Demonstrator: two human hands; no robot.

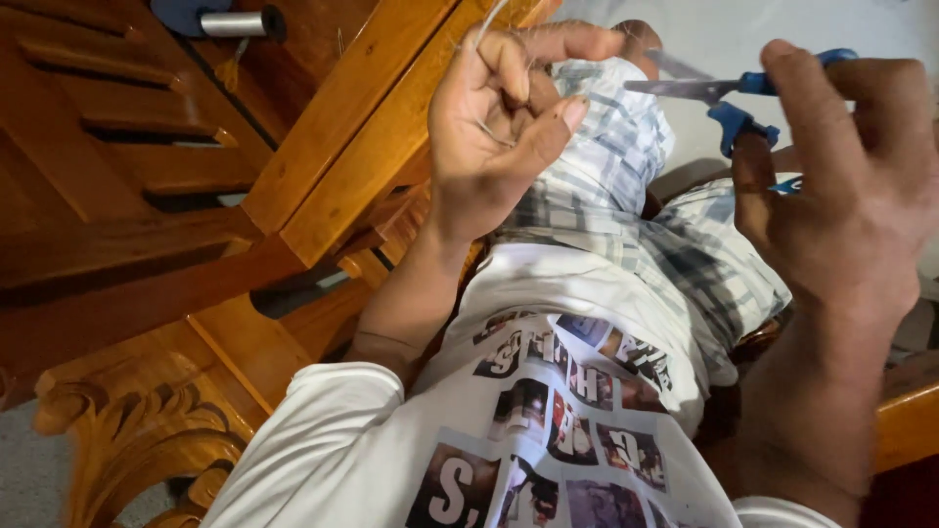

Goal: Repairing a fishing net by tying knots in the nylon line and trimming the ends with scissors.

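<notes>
Head view: thin wire [486,29] pinched in left hand [494,117], fingers curled round it, held up in front of the wooden desk [323,127]. Right hand [851,186] grips blue-handled scissors [729,90], fingers through the loops, blades pointing left toward the wire, apparently nearly closed. Looks like the cutting step. Next move calls for opening the blades and lining them up square on the wire. Checked shorts [626,196] below.

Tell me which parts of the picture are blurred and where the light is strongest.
Head view: the right hand with the blue-handled scissors is blurred; the left hand pinching a thin thread is sharper; light is strongest on the pale floor and white shirt.
</notes>
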